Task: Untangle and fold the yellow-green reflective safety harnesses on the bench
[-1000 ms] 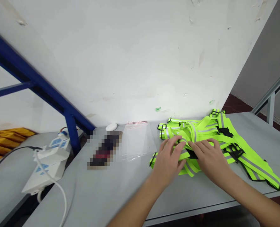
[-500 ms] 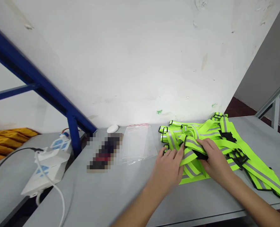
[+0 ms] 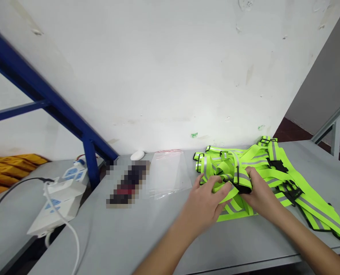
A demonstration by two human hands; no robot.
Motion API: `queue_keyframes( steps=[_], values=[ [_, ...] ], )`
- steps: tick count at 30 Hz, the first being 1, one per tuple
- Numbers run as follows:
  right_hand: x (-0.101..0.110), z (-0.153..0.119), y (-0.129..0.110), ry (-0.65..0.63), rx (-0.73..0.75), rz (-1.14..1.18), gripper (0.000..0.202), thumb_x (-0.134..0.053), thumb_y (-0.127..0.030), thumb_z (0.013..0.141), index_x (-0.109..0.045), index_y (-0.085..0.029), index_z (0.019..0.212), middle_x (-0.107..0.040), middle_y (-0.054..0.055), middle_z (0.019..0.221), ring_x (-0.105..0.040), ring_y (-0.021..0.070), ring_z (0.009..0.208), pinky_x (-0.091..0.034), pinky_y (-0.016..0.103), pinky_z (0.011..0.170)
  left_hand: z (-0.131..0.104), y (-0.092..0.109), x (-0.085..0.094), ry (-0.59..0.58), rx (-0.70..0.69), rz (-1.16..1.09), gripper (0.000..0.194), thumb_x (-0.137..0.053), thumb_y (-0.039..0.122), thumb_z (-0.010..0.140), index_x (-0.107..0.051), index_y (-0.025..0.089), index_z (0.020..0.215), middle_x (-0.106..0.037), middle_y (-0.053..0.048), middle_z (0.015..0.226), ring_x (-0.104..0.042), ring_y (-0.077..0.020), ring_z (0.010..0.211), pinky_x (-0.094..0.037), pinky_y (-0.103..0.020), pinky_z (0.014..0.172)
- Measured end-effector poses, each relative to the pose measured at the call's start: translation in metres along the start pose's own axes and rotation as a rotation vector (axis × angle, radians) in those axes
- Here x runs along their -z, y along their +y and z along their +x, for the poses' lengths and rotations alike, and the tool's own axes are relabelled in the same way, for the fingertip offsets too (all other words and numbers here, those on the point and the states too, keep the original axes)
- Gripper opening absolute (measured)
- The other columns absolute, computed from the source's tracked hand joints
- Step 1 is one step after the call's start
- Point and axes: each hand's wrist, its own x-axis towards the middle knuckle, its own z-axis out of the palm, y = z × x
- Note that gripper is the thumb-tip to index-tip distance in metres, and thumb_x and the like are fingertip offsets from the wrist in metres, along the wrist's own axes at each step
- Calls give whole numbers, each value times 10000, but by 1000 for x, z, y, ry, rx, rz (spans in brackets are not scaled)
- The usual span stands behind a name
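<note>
step: I am folding the green straps (image 3: pixel 238 177) into a small bundle, I think | next: I am guessing a tight squeeze so loops stay in | left hand (image 3: pixel 205 200): curling over the bundle's left side | right hand (image 3: pixel 260 193): pinching its right side | straps: lying on the tabletop (image 3: pixel 147 236), beside a clear bag (image 3: pixel 168 173)

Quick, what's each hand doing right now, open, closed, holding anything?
Left hand: closed on the folded strap bundle.
Right hand: closed on the same strap bundle, from the other side.
</note>
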Motion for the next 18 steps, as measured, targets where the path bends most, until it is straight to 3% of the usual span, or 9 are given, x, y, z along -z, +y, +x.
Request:
queue_keyframes(
  steps=[3, 7, 11, 16, 18],
  values=[
    [2, 0, 3, -22, 118, -61, 209, -524, -93, 765, -471, -210, 930, -563, 37, 883, -576, 205, 794, -505, 307, 648, -2, -3, -1, 13, 54, 83, 269, -459, 205, 923, -572, 218, 1167, -630, -99, 1057, -624, -214, 967, -333, -541, 1038],
    [7, 0, 3, -74, 317, -255, 346, -486, -36, 787, -519, -190, 1095, -598, 89, 1008, -581, 237, 929, -523, 355, 758, -4, -10, 6, 5, 54, 170, 451, -418, 8, 821, -581, 221, 1185, -643, -87, 1010, -635, -200, 915, -320, -559, 1045],
    [13, 2, 2, -74, 440, -460, 382, -489, -60, 841, -530, -183, 1200, -648, 101, 1024, -617, 252, 926, -533, 370, 757, -5, -20, 19, 203, 78, 227, 492, -383, -48, 811, -621, 256, 1117, -685, -39, 982, -623, -172, 865, -286, -532, 1079],
    [17, 5, -1, -25, 381, -500, 353, -524, -241, 917, -482, -161, 1258, -704, 62, 823, -679, 232, 717, -499, 305, 578, -6, -35, 31, 324, 139, 141, 456, -377, -9, 846, -649, 273, 1079, -716, -11, 1009, -648, -151, 864, -291, -501, 1100],
    [20, 6, -6, -21, 322, -542, 292, -536, -279, 916, -518, -152, 1178, -688, 35, 710, -656, 225, 592, -431, 286, 485, -8, -42, 36, 321, 174, -13, 409, -401, 35, 855, -653, 263, 1082, -709, -21, 1061, -657, -158, 926, -375, -443, 1056]
  ],
)
